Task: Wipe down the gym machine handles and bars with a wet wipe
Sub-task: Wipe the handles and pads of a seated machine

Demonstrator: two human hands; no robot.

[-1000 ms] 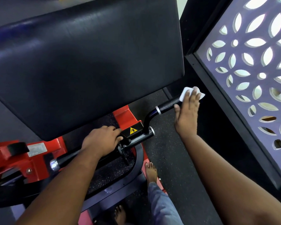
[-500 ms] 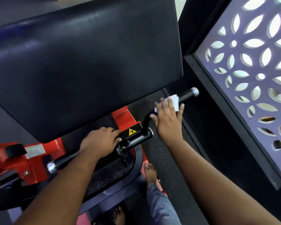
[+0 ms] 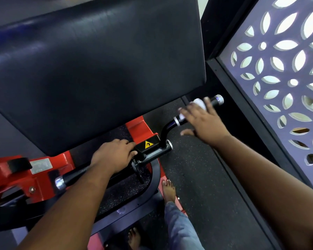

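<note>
A black right handle (image 3: 216,100) with a chrome end cap juts out from the machine's pivot (image 3: 153,153). My right hand (image 3: 201,122) lies over the middle of this handle with fingers spread and fairly straight, pressing a white wet wipe (image 3: 199,103) against the grip; the hand is blurred. My left hand (image 3: 114,156) grips the black left handle bar (image 3: 74,175) close to the pivot, fingers curled round it. That bar's chrome end cap shows at the lower left.
A large black padded cushion (image 3: 98,69) fills the upper view above the handles. The red machine frame (image 3: 16,174) sits at left. A patterned cut-out screen (image 3: 282,73) stands close on the right. Bare feet (image 3: 168,190) stand on the speckled dark floor (image 3: 197,177).
My right hand slid the wipe inward along the right handle from its tip, then back outward toward the middle. My left hand kept its grip on the left bar.
</note>
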